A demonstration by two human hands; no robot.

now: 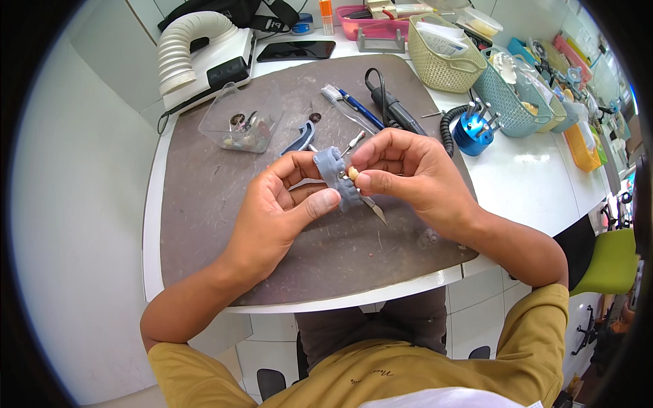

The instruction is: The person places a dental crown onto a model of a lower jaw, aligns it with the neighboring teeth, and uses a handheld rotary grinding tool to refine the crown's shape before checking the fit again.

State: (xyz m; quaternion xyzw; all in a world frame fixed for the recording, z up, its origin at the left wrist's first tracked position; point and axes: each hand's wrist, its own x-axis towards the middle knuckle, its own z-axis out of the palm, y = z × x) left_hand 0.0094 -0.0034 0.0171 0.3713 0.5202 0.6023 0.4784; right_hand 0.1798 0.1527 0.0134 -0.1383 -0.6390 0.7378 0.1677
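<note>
My left hand [286, 197] grips a grey-blue dental model [329, 162] between thumb and fingers, tilted over the brown work mat. Close against the model's right side, my right hand [408, 170] pinches a small yellowish tooth crown [353, 173] between thumb and forefinger. Whether the crown touches the model I cannot tell. Beneath the hands lies a knife [378, 212] with a pointed blade, its handle partly hidden. Just beyond the left fingers rests another grey-blue curved piece [298, 139]. A slim metal-tipped tool [354, 140] lies behind the model.
A clear plastic box [238, 132] with small parts stands on the mat [204, 224]. Beyond the hands are a toothbrush [333, 94], a blue pen [360, 112] and a dark handpiece [401, 109]. At right, a blue bur holder [473, 133] and baskets [445, 66]; at back left, a hose unit [197, 54].
</note>
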